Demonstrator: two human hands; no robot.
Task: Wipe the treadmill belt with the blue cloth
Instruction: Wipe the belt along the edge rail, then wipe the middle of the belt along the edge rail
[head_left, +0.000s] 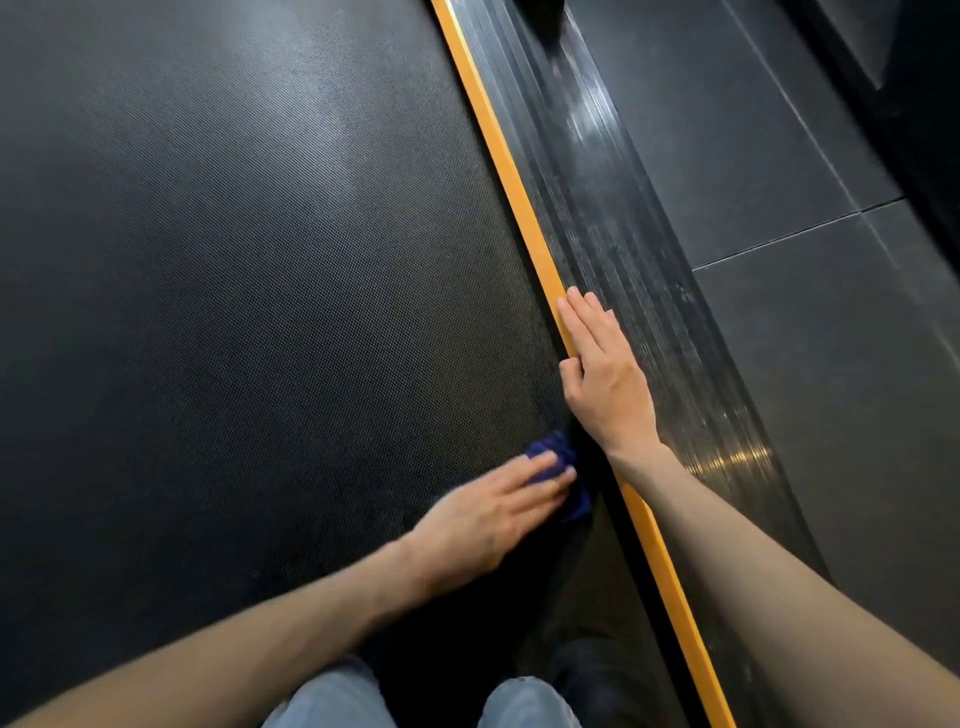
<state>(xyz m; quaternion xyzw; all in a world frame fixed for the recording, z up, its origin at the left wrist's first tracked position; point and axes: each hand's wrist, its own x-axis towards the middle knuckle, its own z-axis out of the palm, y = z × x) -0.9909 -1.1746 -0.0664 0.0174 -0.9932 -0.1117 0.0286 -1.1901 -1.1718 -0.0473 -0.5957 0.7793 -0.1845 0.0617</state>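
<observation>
The left hand (493, 514), fingers straight, presses a crumpled dark-blue cloth (558, 451) onto the black textured treadmill belt (260, 260) just left of the orange edge strip (498, 156), which the belt's length follows. The right hand (602, 374) lies flat on the ribbed black rail (623, 208) right of it; dark floor tiles (805, 338) beyond

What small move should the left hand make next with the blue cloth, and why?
Probably slide the blue cloth leftward across the treadmill belt. The left hand presses it flat at the belt's right edge, next to the orange strip, where the right hand rests on the side rail; the wide belt lies to the left.
</observation>
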